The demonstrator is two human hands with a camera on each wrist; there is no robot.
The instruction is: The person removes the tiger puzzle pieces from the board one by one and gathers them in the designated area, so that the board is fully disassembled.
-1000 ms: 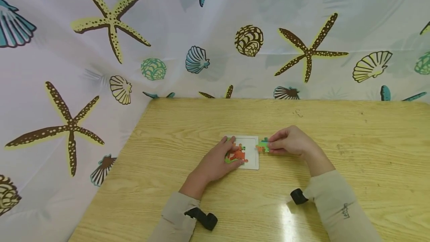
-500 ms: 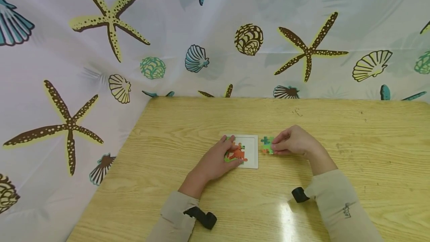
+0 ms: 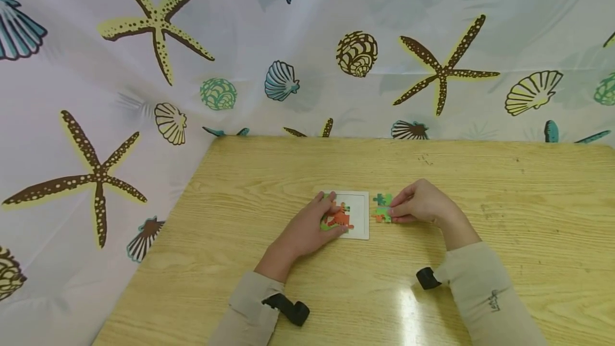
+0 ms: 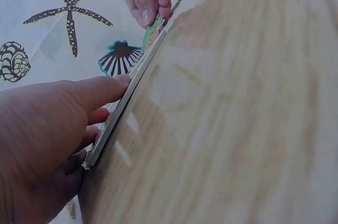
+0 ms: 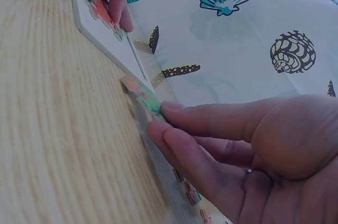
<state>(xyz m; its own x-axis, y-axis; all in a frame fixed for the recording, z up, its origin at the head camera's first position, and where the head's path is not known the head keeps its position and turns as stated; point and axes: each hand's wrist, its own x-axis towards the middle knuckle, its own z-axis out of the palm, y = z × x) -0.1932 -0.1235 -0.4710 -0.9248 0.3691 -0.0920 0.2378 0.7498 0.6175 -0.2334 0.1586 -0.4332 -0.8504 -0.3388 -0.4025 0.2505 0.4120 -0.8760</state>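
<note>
A small white-framed jigsaw puzzle board (image 3: pixel 359 215) lies on the table. Orange and green pieces (image 3: pixel 340 220) fill its left part, while the white right part shows bare. My left hand (image 3: pixel 307 228) holds the board from the left, its thumb on the near edge (image 4: pixel 124 78) and its fingers across the pieces. Just right of the board, my right hand (image 3: pixel 420 204) pinches a green, orange and teal jigsaw piece (image 3: pixel 383 212) between thumb and fingertips. In the right wrist view this jigsaw piece (image 5: pixel 141 94) is tilted, close beside the board's corner.
Other small colourful pieces (image 5: pixel 191 192) show under the right hand in the right wrist view. Black wrist mounts (image 3: pixel 288 308) sit at both sleeves. A white sheet (image 3: pixel 312 41) printed with starfish and shells rises behind and left of the wooden table (image 3: pixel 269 175).
My right hand has drawn the jigsaw piece from over the board's right edge to the table beside it, and more of the piece shows. The left hand stays on the board.
</note>
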